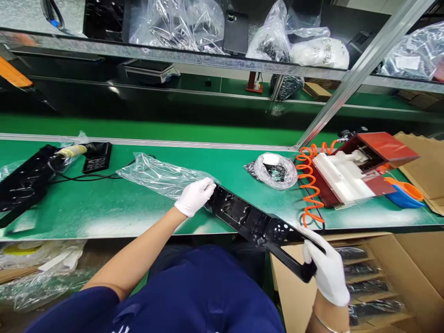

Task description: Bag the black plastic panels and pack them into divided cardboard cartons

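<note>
A long black plastic housing (249, 219) with a looped handle slants across the front edge of the green bench. My right hand (328, 266), in a white glove, grips the handle end at lower right. At the other end, my gloved left hand (196, 196) is closed in a pinch on a clear plastic bag (163, 175). The bag trails to the left over the bench and its mouth lies around or against the housing's upper end; exactly how far it covers is hard to tell.
Right of centre lies a bagged bundle (275, 171) near an orange coiled hose (308, 185) and a red-and-white fixture (354, 171). Black bagged parts (27, 180) sit at left. An open carton (398, 277) with several wrapped parts stands lower right. A metal shelf (173, 54) crosses above.
</note>
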`<state>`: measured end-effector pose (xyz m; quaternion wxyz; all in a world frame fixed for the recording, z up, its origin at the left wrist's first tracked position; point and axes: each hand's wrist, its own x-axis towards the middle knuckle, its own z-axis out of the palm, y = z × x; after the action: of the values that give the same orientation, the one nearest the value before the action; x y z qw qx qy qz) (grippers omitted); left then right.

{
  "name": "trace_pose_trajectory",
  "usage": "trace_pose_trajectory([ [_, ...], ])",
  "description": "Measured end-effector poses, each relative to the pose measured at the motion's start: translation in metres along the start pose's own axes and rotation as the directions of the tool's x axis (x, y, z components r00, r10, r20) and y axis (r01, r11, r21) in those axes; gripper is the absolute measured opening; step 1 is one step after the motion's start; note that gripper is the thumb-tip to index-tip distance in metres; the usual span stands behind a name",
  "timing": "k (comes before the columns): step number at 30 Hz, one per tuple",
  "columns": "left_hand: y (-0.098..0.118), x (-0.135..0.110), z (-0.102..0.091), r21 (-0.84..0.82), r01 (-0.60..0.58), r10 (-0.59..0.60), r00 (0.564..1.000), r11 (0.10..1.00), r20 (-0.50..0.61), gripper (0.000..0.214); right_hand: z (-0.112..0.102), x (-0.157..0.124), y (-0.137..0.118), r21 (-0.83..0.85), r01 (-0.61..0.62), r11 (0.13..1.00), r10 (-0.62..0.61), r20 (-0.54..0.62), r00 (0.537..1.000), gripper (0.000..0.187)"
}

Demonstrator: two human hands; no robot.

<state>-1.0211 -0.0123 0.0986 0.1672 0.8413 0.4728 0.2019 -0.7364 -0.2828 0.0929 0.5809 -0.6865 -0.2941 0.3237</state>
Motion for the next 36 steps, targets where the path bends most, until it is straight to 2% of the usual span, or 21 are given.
trace_pose_trajectory([
  [6, 0.01, -0.023, -0.005, 0.07, -0.17, 0.161, 0.981, 0.983, 0.11, 0.029, 0.006, 0.0, 0.01, 0.086, -0.012, 0.996, 0.013, -0.014, 1.0, 0.042],
  [10, 0.027, -0.029, 0.0, 0.082, -0.224, 0.215, 0.971, 0.971, 0.108, 0.027, 0.023, 0.003, 0.01, 0.085, -0.054, 0.995, 0.051, 0.044, 0.998, 0.044],
  [13, 0.05, -0.034, 0.009, 0.075, -0.321, 0.305, 0.937, 0.944, 0.169, 0.023, 0.046, 0.006, 0.006, 0.08, -0.076, 0.994, 0.069, 0.09, 0.994, 0.043],
  [17, 0.083, -0.048, 0.022, 0.066, -0.479, 0.436, 0.842, 0.876, 0.318, 0.025, 0.09, 0.008, 0.008, 0.135, -0.126, 0.983, 0.108, 0.131, 0.985, 0.048],
  [19, 0.095, -0.052, 0.026, 0.056, -0.513, 0.456, 0.803, 0.856, 0.382, 0.026, 0.113, 0.008, 0.013, 0.198, -0.141, 0.97, 0.113, 0.144, 0.983, 0.051],
  [20, 0.099, -0.052, 0.027, 0.062, -0.507, 0.443, 0.799, 0.859, 0.407, 0.027, 0.123, 0.008, 0.016, 0.239, -0.138, 0.961, 0.106, 0.143, 0.984, 0.052],
  [23, 0.098, -0.048, 0.023, 0.116, -0.423, 0.34, 0.838, 0.899, 0.427, 0.028, 0.141, 0.01, 0.022, 0.331, -0.119, 0.936, 0.081, 0.126, 0.989, 0.056],
  [25, 0.091, -0.046, 0.019, 0.159, -0.361, 0.271, 0.871, 0.919, 0.411, 0.028, 0.143, 0.014, 0.023, 0.369, -0.111, 0.923, 0.081, 0.094, 0.992, 0.056],
  [27, 0.083, -0.047, 0.015, 0.185, -0.33, 0.236, 0.885, 0.926, 0.401, 0.027, 0.144, 0.017, 0.023, 0.382, -0.121, 0.916, 0.102, 0.071, 0.992, 0.056],
  [30, 0.077, -0.05, 0.013, 0.182, -0.327, 0.242, 0.895, 0.927, 0.375, 0.027, 0.15, 0.018, 0.019, 0.357, -0.202, 0.912, 0.175, 0.107, 0.979, 0.067],
  [33, 0.079, -0.047, 0.014, 0.167, -0.329, 0.268, 0.913, 0.929, 0.309, 0.027, 0.164, 0.017, 0.016, 0.324, -0.261, 0.909, 0.228, 0.138, 0.964, 0.084],
  [36, 0.086, -0.044, 0.015, 0.167, -0.36, 0.293, 0.899, 0.918, 0.326, 0.028, 0.175, 0.02, 0.017, 0.314, -0.267, 0.911, 0.242, 0.119, 0.963, 0.085],
])
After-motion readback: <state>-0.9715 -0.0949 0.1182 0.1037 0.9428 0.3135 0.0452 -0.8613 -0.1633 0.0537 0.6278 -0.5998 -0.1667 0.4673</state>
